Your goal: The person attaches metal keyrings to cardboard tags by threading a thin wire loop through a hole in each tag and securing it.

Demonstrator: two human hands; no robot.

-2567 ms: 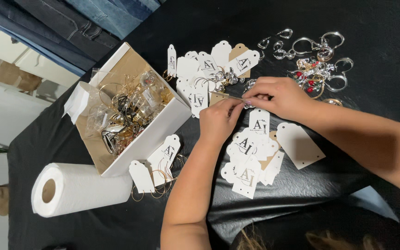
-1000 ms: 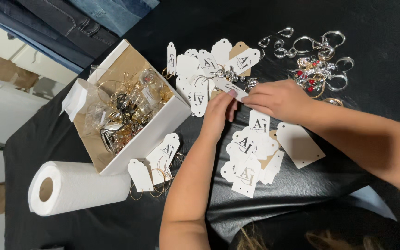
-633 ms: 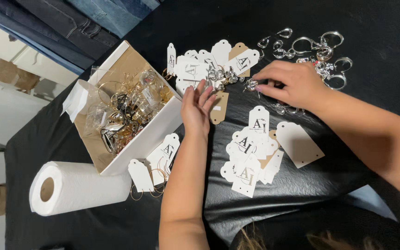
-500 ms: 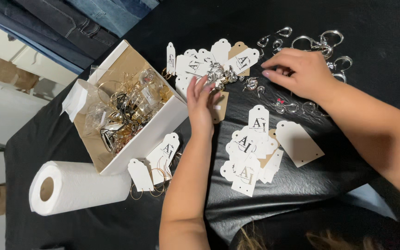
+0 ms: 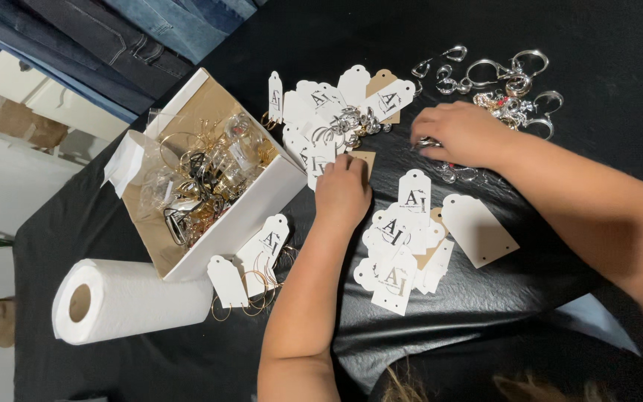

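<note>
Our left hand (image 5: 342,190) pins tan tag (image 5: 363,158) flat, fingers closed; our right hand (image 5: 461,134) pinches silver earring (image 5: 427,142); we keep tag steady, lift one piece cleanly.

There are two hands, one white box (image 5: 251,212), one paper towel roll (image 5: 124,300), and too many paper tags (image 5: 400,246) to count.

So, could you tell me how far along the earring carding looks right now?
Done: carded hoops lie by the box. In hand: the left hand pins a brown tag; the right hand picks among silver hoops. Left: blank tags and the jewellery in the box.
</note>
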